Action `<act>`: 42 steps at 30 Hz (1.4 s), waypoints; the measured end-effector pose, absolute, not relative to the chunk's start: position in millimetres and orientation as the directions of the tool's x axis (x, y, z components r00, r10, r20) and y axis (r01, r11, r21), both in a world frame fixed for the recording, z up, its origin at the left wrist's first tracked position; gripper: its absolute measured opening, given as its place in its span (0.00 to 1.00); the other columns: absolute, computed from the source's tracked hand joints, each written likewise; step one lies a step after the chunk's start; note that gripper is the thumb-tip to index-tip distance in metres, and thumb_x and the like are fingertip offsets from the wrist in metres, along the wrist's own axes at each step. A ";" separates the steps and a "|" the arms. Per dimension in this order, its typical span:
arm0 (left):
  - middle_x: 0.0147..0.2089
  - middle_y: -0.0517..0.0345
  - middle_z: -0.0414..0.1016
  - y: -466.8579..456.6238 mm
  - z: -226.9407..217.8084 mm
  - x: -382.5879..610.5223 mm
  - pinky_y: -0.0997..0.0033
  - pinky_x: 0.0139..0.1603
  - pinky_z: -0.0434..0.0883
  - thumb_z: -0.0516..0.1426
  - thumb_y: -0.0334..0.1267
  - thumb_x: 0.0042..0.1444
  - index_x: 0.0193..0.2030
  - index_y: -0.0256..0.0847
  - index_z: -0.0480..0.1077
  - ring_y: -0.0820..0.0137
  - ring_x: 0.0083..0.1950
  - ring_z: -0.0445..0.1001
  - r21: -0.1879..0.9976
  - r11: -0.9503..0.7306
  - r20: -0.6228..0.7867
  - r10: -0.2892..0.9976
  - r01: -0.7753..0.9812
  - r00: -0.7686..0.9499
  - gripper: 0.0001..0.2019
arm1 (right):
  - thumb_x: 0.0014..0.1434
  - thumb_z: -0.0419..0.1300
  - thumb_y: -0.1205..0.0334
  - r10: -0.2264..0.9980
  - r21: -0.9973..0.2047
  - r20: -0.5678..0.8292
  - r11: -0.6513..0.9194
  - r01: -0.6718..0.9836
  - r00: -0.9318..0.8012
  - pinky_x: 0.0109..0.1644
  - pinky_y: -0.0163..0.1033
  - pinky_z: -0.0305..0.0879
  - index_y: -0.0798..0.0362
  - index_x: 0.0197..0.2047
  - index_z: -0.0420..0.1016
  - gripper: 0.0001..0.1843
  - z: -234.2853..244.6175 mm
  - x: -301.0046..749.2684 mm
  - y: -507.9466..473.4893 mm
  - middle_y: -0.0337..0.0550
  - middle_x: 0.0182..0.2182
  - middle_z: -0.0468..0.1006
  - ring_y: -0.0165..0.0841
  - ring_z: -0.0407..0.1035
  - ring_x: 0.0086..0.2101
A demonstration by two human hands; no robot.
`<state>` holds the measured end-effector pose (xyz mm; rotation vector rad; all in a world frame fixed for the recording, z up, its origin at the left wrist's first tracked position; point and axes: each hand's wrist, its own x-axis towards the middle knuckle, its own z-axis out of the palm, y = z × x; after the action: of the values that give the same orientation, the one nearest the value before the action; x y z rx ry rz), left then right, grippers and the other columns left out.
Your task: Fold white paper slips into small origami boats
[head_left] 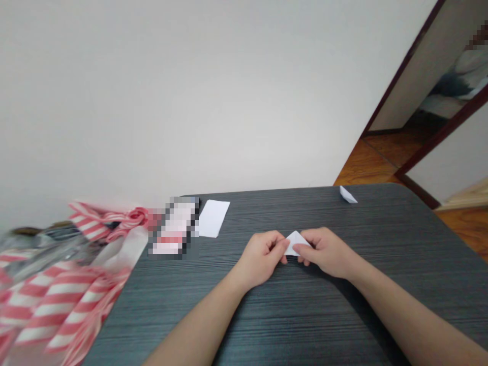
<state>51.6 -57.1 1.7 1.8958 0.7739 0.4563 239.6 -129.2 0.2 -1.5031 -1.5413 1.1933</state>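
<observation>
A small piece of white folded paper (296, 243), roughly a triangle with its point away from me, is held between my two hands just above the dark table (267, 325). My left hand (264, 256) pinches its left corner between thumb and fingers. On the opposite corner, my right hand (325, 251) grips with the thumb lying on top. The fingers under the paper are partly hidden. Farther off on the right lies another folded white paper piece (347, 195), apart from both hands.
White rectangular paper (214, 218) lies at the back left, beside a blurred-out phone-like object (176, 226). Red-and-white striped bags (57, 300) crowd the table's left side. A white wall (229, 101) rises behind, and a doorway with wooden floor (366, 162) opens at right.
</observation>
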 end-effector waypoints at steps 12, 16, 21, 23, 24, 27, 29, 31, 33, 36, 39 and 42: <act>0.24 0.62 0.73 -56.9 0.5 51.3 0.76 0.31 0.61 0.52 0.42 0.65 0.25 0.38 0.69 0.74 0.26 0.66 0.909 -0.296 -0.001 0.701 0.293 0.713 0.18 | 0.60 0.58 0.65 0.983 -0.933 -0.150 -0.105 0.344 -0.108 0.28 0.31 0.64 0.55 0.27 0.74 0.10 1.0 237.7 -128.7 0.38 0.22 0.77 0.29 0.70 0.22; 0.24 0.62 0.72 -56.3 -1.2 50.8 0.76 0.30 0.60 0.51 0.43 0.65 0.25 0.38 0.70 0.75 0.26 0.65 0.907 -0.305 0.003 0.692 0.289 0.722 0.18 | 0.60 0.58 0.65 0.988 -0.936 -0.120 -0.081 0.344 -0.095 0.28 0.32 0.64 0.55 0.27 0.73 0.10 1.3 238.5 -128.5 0.38 0.22 0.77 0.29 0.70 0.23; 0.22 0.62 0.70 -55.8 -1.4 49.6 0.76 0.30 0.60 0.51 0.42 0.65 0.24 0.37 0.70 0.76 0.25 0.64 0.894 -0.325 0.000 0.687 0.308 0.727 0.20 | 0.61 0.57 0.65 0.989 -0.946 -0.128 -0.101 0.309 -0.070 0.25 0.30 0.60 0.55 0.26 0.71 0.11 -0.6 238.1 -128.1 0.36 0.19 0.74 0.27 0.66 0.20; 0.22 0.62 0.70 -55.6 -1.2 49.0 0.76 0.31 0.60 0.51 0.42 0.65 0.23 0.37 0.70 0.75 0.25 0.64 0.894 -0.325 0.004 0.696 0.309 0.718 0.20 | 0.61 0.58 0.64 0.986 -0.949 -0.150 -0.123 0.290 -0.070 0.23 0.30 0.57 0.55 0.26 0.71 0.11 -1.5 238.1 -128.0 0.34 0.18 0.72 0.26 0.64 0.19; 0.22 0.62 0.70 -55.5 -1.2 48.7 0.76 0.31 0.60 0.51 0.42 0.65 0.23 0.37 0.70 0.75 0.25 0.65 0.894 -0.323 0.008 0.701 0.309 0.713 0.20 | 0.60 0.59 0.64 0.984 -0.950 -0.162 -0.135 0.282 -0.073 0.23 0.30 0.56 0.55 0.27 0.72 0.11 -2.0 238.4 -127.9 0.34 0.18 0.71 0.25 0.63 0.18; 0.22 0.62 0.69 -55.4 -1.3 48.3 0.76 0.31 0.60 0.50 0.42 0.66 0.23 0.38 0.70 0.75 0.25 0.64 0.895 -0.322 0.013 0.711 0.308 0.703 0.21 | 0.60 0.59 0.64 0.981 -0.948 -0.180 -0.152 0.278 -0.078 0.23 0.30 0.56 0.55 0.26 0.72 0.11 -3.0 239.9 -127.7 0.35 0.19 0.72 0.25 0.63 0.19; 0.22 0.62 0.69 -55.6 -1.1 48.4 0.76 0.31 0.60 0.50 0.42 0.66 0.23 0.38 0.70 0.75 0.25 0.64 0.894 -0.324 0.011 0.708 0.310 0.707 0.21 | 0.61 0.58 0.64 0.983 -0.947 -0.168 -0.141 0.288 -0.074 0.24 0.30 0.57 0.55 0.26 0.71 0.11 -3.3 240.8 -127.5 0.36 0.20 0.73 0.26 0.65 0.20; 0.22 0.62 0.68 -55.8 -0.7 48.6 0.76 0.31 0.60 0.50 0.42 0.65 0.23 0.38 0.70 0.75 0.25 0.64 0.896 -0.318 0.010 0.711 0.309 0.703 0.21 | 0.61 0.58 0.64 0.984 -0.947 -0.158 -0.130 0.293 -0.076 0.25 0.30 0.60 0.55 0.26 0.71 0.11 -3.1 241.1 -127.3 0.37 0.21 0.74 0.26 0.66 0.21; 0.22 0.62 0.68 -56.0 -0.5 48.7 0.76 0.31 0.60 0.51 0.42 0.65 0.22 0.38 0.70 0.75 0.25 0.64 0.896 -0.318 0.012 0.714 0.309 0.700 0.21 | 0.61 0.59 0.64 0.984 -0.949 -0.159 -0.131 0.288 -0.077 0.26 0.30 0.60 0.55 0.26 0.71 0.11 -2.8 241.2 -127.2 0.37 0.21 0.74 0.27 0.67 0.21; 0.22 0.62 0.68 -55.7 -1.2 48.4 0.76 0.30 0.60 0.50 0.42 0.65 0.22 0.38 0.70 0.75 0.25 0.64 0.897 -0.314 0.015 0.723 0.310 0.690 0.21 | 0.61 0.59 0.63 0.982 -0.951 -0.172 -0.146 0.273 -0.074 0.24 0.30 0.57 0.55 0.25 0.72 0.12 -3.2 242.4 -127.6 0.36 0.19 0.73 0.25 0.64 0.19; 0.22 0.62 0.69 -55.1 -1.9 47.9 0.76 0.30 0.60 0.50 0.42 0.65 0.22 0.37 0.70 0.75 0.25 0.64 0.902 -0.301 0.011 0.735 0.311 0.678 0.21 | 0.64 0.57 0.59 0.981 -0.951 -0.184 -0.161 0.266 -0.065 0.22 0.30 0.53 0.55 0.26 0.73 0.16 -4.5 246.0 -128.2 0.35 0.17 0.70 0.24 0.61 0.17; 0.21 0.62 0.68 -55.0 -1.9 47.8 0.76 0.30 0.60 0.51 0.42 0.65 0.22 0.37 0.70 0.75 0.25 0.64 0.908 -0.285 0.005 0.740 0.308 0.672 0.21 | 0.67 0.53 0.57 0.984 -0.946 -0.176 -0.157 0.283 -0.040 0.22 0.30 0.53 0.55 0.25 0.73 0.21 -5.0 249.4 -128.5 0.35 0.15 0.70 0.24 0.60 0.17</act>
<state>47.8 -55.0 -1.9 1.8711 0.8249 0.5338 249.4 -128.5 -5.0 -1.5166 -1.3828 1.2373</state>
